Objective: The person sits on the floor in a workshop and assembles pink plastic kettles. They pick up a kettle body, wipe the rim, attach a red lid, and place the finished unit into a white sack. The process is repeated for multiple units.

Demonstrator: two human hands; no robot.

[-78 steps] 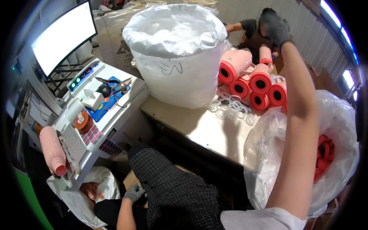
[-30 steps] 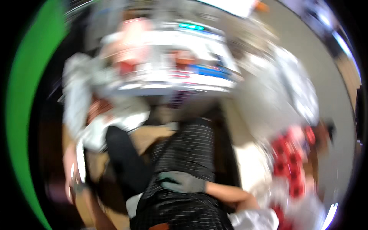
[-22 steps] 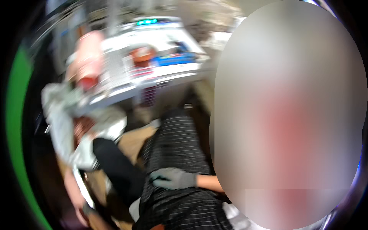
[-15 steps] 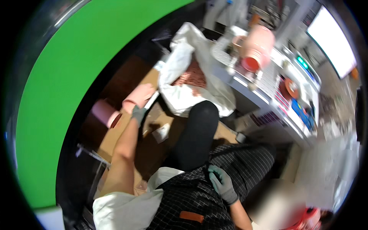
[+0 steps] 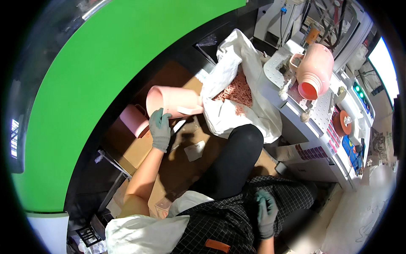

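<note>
Grey-gloved left hand (image 5: 160, 129): fingers closed on the rim of a pink jug, pretty clearly pinching its wall at the wide open end. Thumb placement is hard to make out.
Pink jug (image 5: 187, 95): on its side, wide mouth facing left, handle underneath, narrower end pointing at the sack. Can't tell if it actually touches it.
What just changed: half a second ago the jug sat slanted the other way, with the hand only at its near end. Now it's swung round almost level and looks bigger in view, so I'd call it picked up and under control, not just reached for.
Second jug (image 5: 134, 122): also pink, lying tilted just beyond the hand, near the cardboard box (image 5: 137, 153).
White sack (image 5: 216, 78): right beside the held one, slumped open, with small pinkish bits (image 5: 241, 89) inside.
Right hand (image 5: 267, 215): over the checked apron (image 5: 198, 230), fingers loosely bunched, nothing visible in them. Can't tell how tightly they're curled.
Third jug (image 5: 316, 65): pink, on the perforated plate (image 5: 325, 114), mouth toward the wearer, well apart from both hands.
Far edge: brown roll (image 5: 342, 122) beyond that, then a lit screen (image 5: 386, 63).
</note>
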